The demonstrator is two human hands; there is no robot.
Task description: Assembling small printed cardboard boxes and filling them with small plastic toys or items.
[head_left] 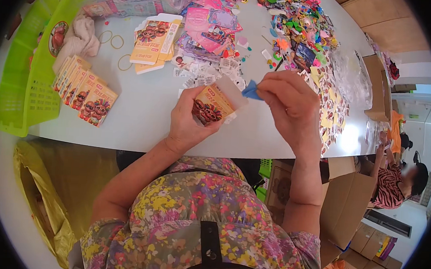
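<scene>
My left hand [182, 120] is closed around a small orange cardboard box [213, 105] printed with cartoon figures. The box is tilted, and its pale end flap [235, 92] stands open toward my right hand [291, 102]. Between thumb and fingers, my right hand pinches a small blue piece [251, 90], close beside the flap; what exactly it is cannot be made out. Beyond the box lie small white printed packets [199, 75]. A row of upright filled-looking orange boxes [98, 102] leans together at the left, and flat orange boxes [154, 39] are stacked farther back.
A green plastic basket [33, 89] stands at the left edge, by a crumpled cloth [80, 40]. Rubber bands [116, 41] lie near it. Colourful trinkets [301, 31] and pink cards [207, 23] are heaped at the back. Cardboard cartons [347, 206] stand right; a person [395, 185] sits beyond.
</scene>
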